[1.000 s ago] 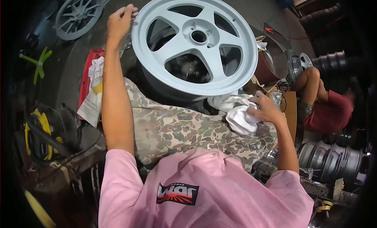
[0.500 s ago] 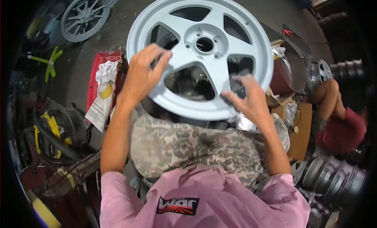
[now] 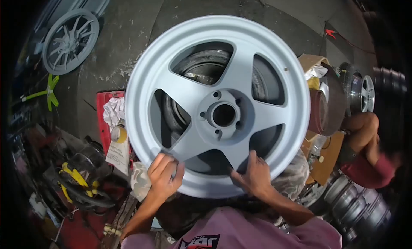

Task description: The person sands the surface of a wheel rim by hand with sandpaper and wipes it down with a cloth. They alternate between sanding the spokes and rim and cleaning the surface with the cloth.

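Note:
A pale grey, five-spoke wheel rim (image 3: 266,113) lies face up in front of me, with a round centre bore and several bolt holes. My left hand (image 3: 165,175) is at the near left edge of the rim, fingers curled together. Whatever it may hold is hidden. Over the near right part, beside a spoke and its window, is my right hand (image 3: 256,176), thumb and fingers apart and nothing visible in it. A dark tyre (image 3: 205,56) shows through the far windows.
A red tray (image 3: 103,120) with white cloth and a tape roll (image 3: 119,134) stands at left. Another grey wheel (image 3: 71,42) leans farther back. Black-and-yellow gear (image 3: 79,176) lies lower left. At right are a cardboard box (image 3: 330,156), stacked rims (image 3: 352,201) and another person's leg (image 3: 362,126).
My view has tilted up, so the wheel sits lower and looks larger. Both hands have moved toward the wheel's near edge. My left hand's fingers are more curled.

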Motion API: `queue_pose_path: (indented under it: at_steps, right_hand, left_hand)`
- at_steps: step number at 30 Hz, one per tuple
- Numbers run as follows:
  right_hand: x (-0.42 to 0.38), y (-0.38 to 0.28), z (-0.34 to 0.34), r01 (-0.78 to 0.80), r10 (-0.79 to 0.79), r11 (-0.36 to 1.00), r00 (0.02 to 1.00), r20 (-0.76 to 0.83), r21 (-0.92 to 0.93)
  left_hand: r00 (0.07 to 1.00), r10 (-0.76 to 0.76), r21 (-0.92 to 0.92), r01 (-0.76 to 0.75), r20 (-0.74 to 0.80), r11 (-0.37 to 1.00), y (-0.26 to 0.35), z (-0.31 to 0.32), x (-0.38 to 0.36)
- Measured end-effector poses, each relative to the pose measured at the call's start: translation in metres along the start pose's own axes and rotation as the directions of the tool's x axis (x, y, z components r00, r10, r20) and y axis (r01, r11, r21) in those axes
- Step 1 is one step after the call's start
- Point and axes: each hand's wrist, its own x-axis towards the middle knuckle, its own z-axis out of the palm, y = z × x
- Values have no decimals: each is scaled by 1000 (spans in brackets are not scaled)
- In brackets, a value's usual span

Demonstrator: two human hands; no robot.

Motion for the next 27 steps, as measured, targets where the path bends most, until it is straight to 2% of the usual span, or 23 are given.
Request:
queue_pose_path:
  at_steps: [2,4,6,7,9,10,12,13,16,17,18,19,20,21,22,23,24,25,26,27]
  right_hand:
    - [0,2,5,-12,12,1000,1000,-17,4]
    - [2,0,5,-23,23,1000,999,-28,6]
    - [4,-1,6,-48,49,999,999,-11,4]
    - [6,-2,6,-74,74,997,997,13,-6]
    - [12,-1,6,-136,136,991,988,68,-7]
    - [14,-3,7,-178,177,984,979,103,7]
    - [16,2,16,-166,162,985,984,77,44]
    - [19,4,22,-157,152,985,986,65,74]
    - [19,-3,12,-142,138,984,990,43,105]
    - [16,-6,10,-146,142,985,989,47,94]
    - [9,-14,1,-151,146,984,987,60,95]
    - [4,-28,-20,-178,168,978,981,94,112]
    - [3,-38,-43,-202,189,972,975,116,120]
    - [1,-47,-60,-223,211,971,969,127,88]
    - [0,-50,-74,-218,209,973,970,122,71]
    - [-3,-51,-88,-176,168,983,979,116,58]
    - [-4,-52,-105,-135,130,990,985,110,44]
    - [-5,-58,-132,-155,153,988,972,179,-3]
    - [-5,-57,-150,-151,153,988,973,171,-21]
    - [-2,-53,-169,-134,148,989,949,279,-69]
  left_hand:
    - [1000,-12,54,13,-22,998,-1,5,0]
    - [996,-89,77,88,1,993,1,7,1]
    - [969,-246,72,244,18,967,10,5,7]
    - [966,-256,77,254,23,964,23,-2,8]
    - [921,-387,-66,385,-27,921,54,-18,7]
    - [916,-399,-53,397,-29,916,73,-33,2]
    - [873,-477,-88,486,106,870,117,-69,-21]
    - [807,-568,-23,578,160,816,127,-86,-44]
    - [468,-873,-28,883,133,469,151,-127,-130]
    - [446,-894,-112,891,45,439,145,-133,-183]
    - [332,-943,-238,917,17,319,151,-145,-221]
    - [202,-979,-263,946,17,191,160,-159,-253]
    - [134,-989,-253,961,61,114,160,-167,-306]
    - [50,-998,-203,978,36,42,166,-163,-354]
    - [179,-975,-251,958,132,142,157,-159,-439]
    - [-46,-989,61,997,142,-38,177,-160,-453]
    - [-49,-987,44,998,153,-42,194,-155,-453]
    - [123,-975,180,971,186,157,213,-152,-450]
    - [289,-928,298,887,234,352,230,-146,-445]
    - [298,-926,278,892,232,357,233,-136,-441]
